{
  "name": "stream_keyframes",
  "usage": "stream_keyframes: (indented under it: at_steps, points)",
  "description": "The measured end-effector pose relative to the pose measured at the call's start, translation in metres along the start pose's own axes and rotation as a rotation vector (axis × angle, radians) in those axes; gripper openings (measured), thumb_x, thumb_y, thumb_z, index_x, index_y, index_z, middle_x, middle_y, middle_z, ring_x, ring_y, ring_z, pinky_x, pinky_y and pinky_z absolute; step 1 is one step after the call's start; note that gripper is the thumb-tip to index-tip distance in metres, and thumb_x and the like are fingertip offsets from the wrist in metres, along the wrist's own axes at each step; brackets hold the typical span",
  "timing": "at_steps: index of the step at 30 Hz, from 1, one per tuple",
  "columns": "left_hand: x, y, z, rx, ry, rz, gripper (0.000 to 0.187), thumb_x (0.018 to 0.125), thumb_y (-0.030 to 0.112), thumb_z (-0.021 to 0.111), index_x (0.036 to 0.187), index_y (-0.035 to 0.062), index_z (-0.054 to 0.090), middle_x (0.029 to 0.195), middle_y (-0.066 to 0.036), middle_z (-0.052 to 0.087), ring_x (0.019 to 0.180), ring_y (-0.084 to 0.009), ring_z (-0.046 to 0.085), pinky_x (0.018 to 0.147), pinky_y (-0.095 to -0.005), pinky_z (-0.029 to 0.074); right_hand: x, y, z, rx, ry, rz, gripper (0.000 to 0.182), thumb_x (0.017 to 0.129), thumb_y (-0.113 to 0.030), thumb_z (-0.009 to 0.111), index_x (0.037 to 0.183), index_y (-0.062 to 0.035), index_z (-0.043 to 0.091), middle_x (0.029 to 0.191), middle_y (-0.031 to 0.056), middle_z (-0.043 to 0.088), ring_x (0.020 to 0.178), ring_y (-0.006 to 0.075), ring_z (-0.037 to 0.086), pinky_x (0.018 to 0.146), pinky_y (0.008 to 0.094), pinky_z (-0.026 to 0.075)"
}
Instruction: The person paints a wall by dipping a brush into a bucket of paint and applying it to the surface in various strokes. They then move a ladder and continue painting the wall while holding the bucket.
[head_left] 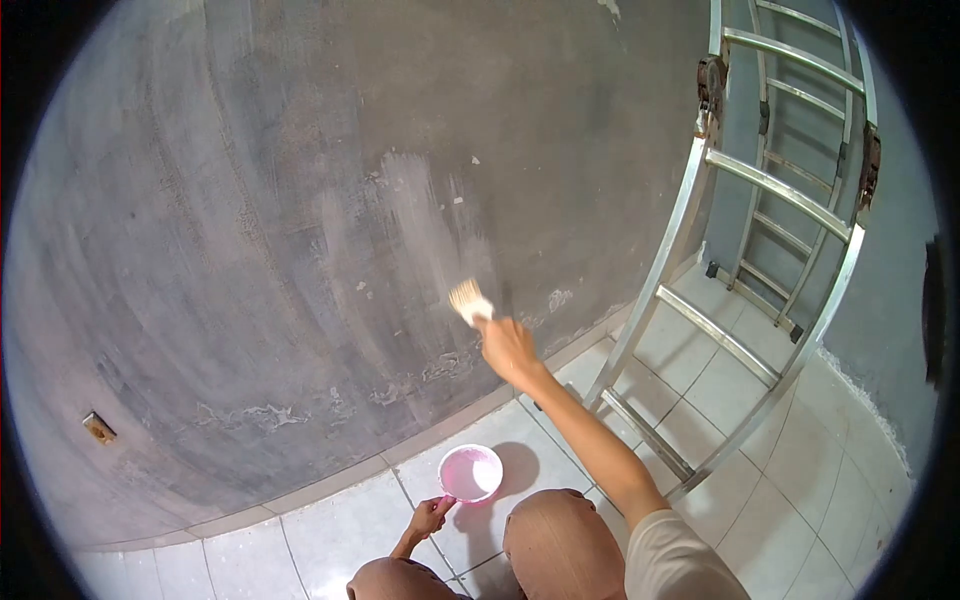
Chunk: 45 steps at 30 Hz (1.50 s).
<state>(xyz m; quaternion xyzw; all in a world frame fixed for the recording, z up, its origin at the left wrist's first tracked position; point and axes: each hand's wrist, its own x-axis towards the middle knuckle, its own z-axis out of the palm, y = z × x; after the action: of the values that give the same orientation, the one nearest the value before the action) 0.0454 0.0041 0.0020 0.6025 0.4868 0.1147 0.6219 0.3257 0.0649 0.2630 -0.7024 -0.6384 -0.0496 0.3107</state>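
Observation:
My right hand (510, 350) is closed round the handle of a wide paintbrush (470, 303), whose pale bristles are at the grey wall (300, 200). Lighter, streaky brush marks show on the wall just above the bristles. Low over the floor, my left hand (430, 517) grips a small white pot (471, 474) by its pink handle. Inside the pot is something pinkish white, with pink along the rim.
A metal folding ladder (710, 330) stands on the right, near the corner with another wall (890, 300). White floor tiles (330, 535) run along the wall's base. A small socket box (99, 428) is set low on the left. My knees are below the pot.

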Motion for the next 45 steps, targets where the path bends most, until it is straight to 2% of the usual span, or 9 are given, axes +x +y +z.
stream_keyframes:
  at_steps: [4, 11, 15, 23, 31, 34, 36, 40, 45]
  points:
    - [0.004, -0.008, -0.001, 0.008, 0.009, 0.000, 0.048, 0.087, 0.047, 0.054, 0.107, 0.0045, 0.063, 0.051, 0.002, 0.043, 0.040, -0.0062, 0.035, 0.036, -0.0232, 0.028, 0.004, 0.013, -0.011, -0.090, -0.074, -0.031, 0.024, 0.072, 0.000, 0.054, 0.093, -0.0035, 0.064, 0.082, 0.0228, 0.063, 0.082, 0.0384, 0.062, 0.070, 0.0452, 0.051]
    - [0.007, -0.011, -0.001, -0.016, 0.008, -0.005, 0.049, 0.087, 0.048, 0.054, 0.107, 0.0044, 0.062, 0.052, 0.001, 0.044, 0.040, -0.0065, 0.036, 0.035, -0.0232, 0.028, 0.077, -0.059, -0.146, -0.020, 0.324, -0.146, 0.021, 0.074, -0.004, 0.059, 0.094, -0.0049, 0.065, 0.081, 0.0201, 0.063, 0.077, 0.0365, 0.063, 0.064, 0.0435, 0.052]
    - [0.005, -0.006, -0.002, -0.012, 0.002, -0.013, 0.047, 0.088, 0.047, 0.052, 0.107, 0.0050, 0.062, 0.052, 0.001, 0.043, 0.039, -0.0061, 0.036, 0.035, -0.0230, 0.029, 0.079, -0.064, -0.139, 0.063, 0.462, -0.136, 0.022, 0.075, -0.003, 0.057, 0.096, -0.0052, 0.064, 0.079, 0.0214, 0.063, 0.076, 0.0378, 0.062, 0.064, 0.0446, 0.052]
    - [0.002, -0.006, -0.002, -0.044, -0.027, 0.016, 0.049, 0.087, 0.048, 0.053, 0.105, 0.0035, 0.063, 0.052, 0.002, 0.043, 0.041, -0.0065, 0.037, 0.038, -0.0230, 0.030, 0.040, 0.002, -0.046, -0.171, -0.054, -0.002, 0.019, 0.079, -0.009, 0.055, 0.095, -0.0008, 0.063, 0.081, 0.0236, 0.062, 0.081, 0.0406, 0.061, 0.071, 0.0469, 0.049]
    - [-0.004, 0.001, 0.001, -0.008, 0.001, 0.000, 0.049, 0.087, 0.048, 0.054, 0.106, 0.0043, 0.063, 0.052, 0.002, 0.043, 0.041, -0.0061, 0.037, 0.037, -0.0233, 0.030, 0.119, -0.093, -0.206, -0.148, 0.272, -0.130, 0.018, 0.077, -0.008, 0.059, 0.091, -0.0012, 0.066, 0.088, 0.0229, 0.064, 0.087, 0.0365, 0.063, 0.075, 0.0431, 0.051]
    - [0.003, -0.008, -0.003, -0.006, -0.001, 0.008, 0.048, 0.087, 0.048, 0.054, 0.106, 0.0046, 0.063, 0.052, 0.002, 0.043, 0.042, -0.0063, 0.037, 0.038, -0.0236, 0.031, 0.127, -0.107, -0.231, 0.058, 0.426, -0.156, 0.019, 0.077, -0.006, 0.056, 0.094, -0.0024, 0.065, 0.089, 0.0220, 0.064, 0.085, 0.0336, 0.063, 0.072, 0.0424, 0.052]
    - [0.002, -0.005, -0.002, 0.001, -0.005, 0.001, 0.048, 0.087, 0.047, 0.054, 0.106, 0.0049, 0.064, 0.053, 0.002, 0.043, 0.043, -0.0066, 0.038, 0.038, -0.0237, 0.031, 0.128, -0.093, -0.202, 0.018, 0.418, -0.130, 0.021, 0.085, -0.014, 0.050, 0.095, -0.0034, 0.066, 0.084, 0.0242, 0.063, 0.081, 0.0382, 0.062, 0.073, 0.0443, 0.050]
    - [0.007, -0.017, -0.001, -0.030, -0.010, 0.023, 0.047, 0.087, 0.049, 0.053, 0.103, 0.0063, 0.065, 0.053, 0.002, 0.043, 0.042, -0.0062, 0.037, 0.037, -0.0230, 0.030, 0.071, -0.054, -0.119, -0.073, 0.174, -0.079, 0.027, 0.090, -0.019, 0.044, 0.104, -0.0064, 0.063, 0.098, 0.0286, 0.058, 0.095, 0.0418, 0.056, 0.080, 0.0487, 0.046]
    - [0.003, -0.008, -0.003, -0.009, -0.028, -0.004, 0.047, 0.087, 0.049, 0.053, 0.104, 0.0062, 0.064, 0.053, 0.001, 0.044, 0.043, -0.0074, 0.038, 0.039, -0.0240, 0.032, 0.038, -0.012, -0.075, -0.212, -0.233, -0.070, 0.022, 0.085, -0.012, 0.050, 0.100, -0.0073, 0.065, 0.090, 0.0264, 0.061, 0.087, 0.0404, 0.059, 0.074, 0.0481, 0.047]
